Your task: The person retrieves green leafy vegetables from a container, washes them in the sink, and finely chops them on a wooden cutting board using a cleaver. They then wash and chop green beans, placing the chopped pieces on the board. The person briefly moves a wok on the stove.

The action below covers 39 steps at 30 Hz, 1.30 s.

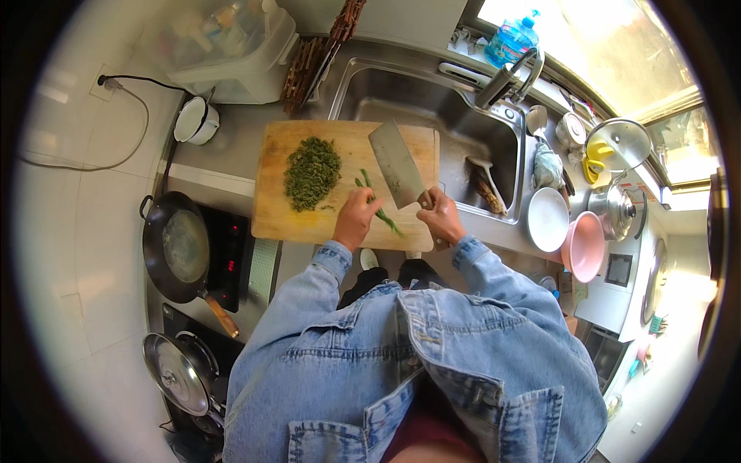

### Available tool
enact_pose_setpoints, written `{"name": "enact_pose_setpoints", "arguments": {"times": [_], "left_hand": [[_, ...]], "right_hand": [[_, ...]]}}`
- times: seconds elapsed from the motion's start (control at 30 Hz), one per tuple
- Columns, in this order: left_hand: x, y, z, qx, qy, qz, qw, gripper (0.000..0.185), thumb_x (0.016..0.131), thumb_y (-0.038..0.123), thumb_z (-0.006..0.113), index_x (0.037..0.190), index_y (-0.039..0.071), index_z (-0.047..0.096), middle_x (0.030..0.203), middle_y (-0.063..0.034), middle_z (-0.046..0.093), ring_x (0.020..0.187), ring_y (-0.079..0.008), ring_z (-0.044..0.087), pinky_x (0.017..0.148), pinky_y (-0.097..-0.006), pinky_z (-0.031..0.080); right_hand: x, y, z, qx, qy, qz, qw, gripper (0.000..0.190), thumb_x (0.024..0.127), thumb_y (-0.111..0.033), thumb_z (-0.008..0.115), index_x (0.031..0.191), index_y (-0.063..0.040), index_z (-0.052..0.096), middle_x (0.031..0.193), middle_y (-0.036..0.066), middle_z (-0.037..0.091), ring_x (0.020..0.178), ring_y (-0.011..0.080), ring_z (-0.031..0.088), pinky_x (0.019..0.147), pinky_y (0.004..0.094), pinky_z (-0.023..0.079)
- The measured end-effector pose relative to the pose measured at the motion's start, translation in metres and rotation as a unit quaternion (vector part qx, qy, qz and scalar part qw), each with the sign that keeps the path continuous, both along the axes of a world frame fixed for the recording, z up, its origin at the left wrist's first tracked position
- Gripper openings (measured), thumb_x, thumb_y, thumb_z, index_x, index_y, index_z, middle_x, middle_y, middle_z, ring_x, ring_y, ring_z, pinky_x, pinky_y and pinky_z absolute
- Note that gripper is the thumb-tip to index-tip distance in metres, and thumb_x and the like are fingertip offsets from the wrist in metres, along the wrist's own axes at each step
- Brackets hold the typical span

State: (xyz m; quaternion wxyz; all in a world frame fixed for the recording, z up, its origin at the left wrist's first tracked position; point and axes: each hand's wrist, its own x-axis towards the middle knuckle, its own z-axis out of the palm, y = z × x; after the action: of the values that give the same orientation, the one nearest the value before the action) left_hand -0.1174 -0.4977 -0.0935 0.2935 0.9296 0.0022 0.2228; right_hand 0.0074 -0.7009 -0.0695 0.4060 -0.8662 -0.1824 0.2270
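My right hand (441, 215) grips the handle of a Chinese cleaver (398, 165), its broad blade angled up and left over the right part of a wooden cutting board (272, 220). Between the fingers of my left hand (356, 215) is a small bunch of green stalks (384, 219), perhaps scallions, lying slantwise just left of the blade. A heap of chopped dark greens (312, 172) sits on the board's left half. The board lies partly across the near left corner of a steel sink.
The sink (405, 92) holds a white long-handled utensil (491, 179). A wok (179, 249) rests on a lit induction cooktop (228, 231) at left, its wooden handle toward me. A white bowl (547, 220) and a pink bowl (584, 246) stand at the right counter edge, beside a lidded pot (611, 211).
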Motion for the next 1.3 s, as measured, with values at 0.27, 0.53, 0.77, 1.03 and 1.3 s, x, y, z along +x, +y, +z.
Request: {"name": "enact_pose_setpoints", "arguments": {"times": [0.27,0.53,0.77,1.03,1.3], "left_hand": [[-0.018,-0.023,-0.049,0.015,0.064,0.0,0.998,0.035,0.075,-0.005,0.058,0.109,0.002,0.061,0.118,-0.0178,0.056,0.113,-0.0368,0.052,0.093,-0.0412,0.047],[-0.003,-0.037,-0.053,-0.185,0.206,0.327,0.904,0.03,0.085,0.021,0.067,0.105,0.0,0.058,0.097,-0.0172,0.06,0.098,-0.0356,0.057,0.082,-0.0457,0.047],[0.017,-0.027,-0.055,-0.133,0.236,0.302,0.914,0.024,0.083,0.016,0.068,0.102,0.002,0.061,0.101,-0.0161,0.062,0.097,-0.0354,0.059,0.08,-0.046,0.048],[0.015,-0.06,-0.046,-0.04,0.213,0.302,0.929,0.035,0.08,0.015,0.071,0.111,0.004,0.057,0.108,-0.0181,0.059,0.1,-0.0379,0.057,0.084,-0.0457,0.048],[0.006,-0.068,-0.065,-0.099,0.216,0.392,0.889,0.034,0.079,0.013,0.07,0.11,0.004,0.057,0.107,-0.017,0.059,0.1,-0.0388,0.057,0.083,-0.0472,0.047]], "right_hand": [[-0.018,-0.033,0.005,-0.043,-0.057,0.045,0.996,0.028,0.073,-0.008,0.064,0.096,-0.003,0.048,0.094,0.022,0.057,0.086,0.0463,0.057,0.071,0.0514,0.044],[-0.013,-0.052,-0.017,-0.034,-0.07,0.098,0.992,0.033,0.072,-0.003,0.061,0.101,-0.004,0.046,0.092,0.023,0.056,0.089,0.0474,0.054,0.074,0.0494,0.044],[-0.001,-0.056,-0.046,0.023,0.062,0.157,0.985,0.038,0.079,-0.001,0.056,0.115,-0.005,0.046,0.093,0.019,0.063,0.07,0.0321,0.066,0.057,0.0413,0.052],[0.019,-0.058,-0.065,0.026,0.135,0.158,0.978,0.029,0.082,-0.018,0.06,0.105,-0.003,0.053,0.085,0.028,0.064,0.079,0.0467,0.063,0.069,0.0517,0.05],[0.019,-0.055,-0.057,0.024,0.114,0.167,0.979,0.029,0.086,-0.028,0.063,0.097,-0.002,0.057,0.08,0.029,0.063,0.078,0.0462,0.062,0.067,0.0509,0.049]]}}
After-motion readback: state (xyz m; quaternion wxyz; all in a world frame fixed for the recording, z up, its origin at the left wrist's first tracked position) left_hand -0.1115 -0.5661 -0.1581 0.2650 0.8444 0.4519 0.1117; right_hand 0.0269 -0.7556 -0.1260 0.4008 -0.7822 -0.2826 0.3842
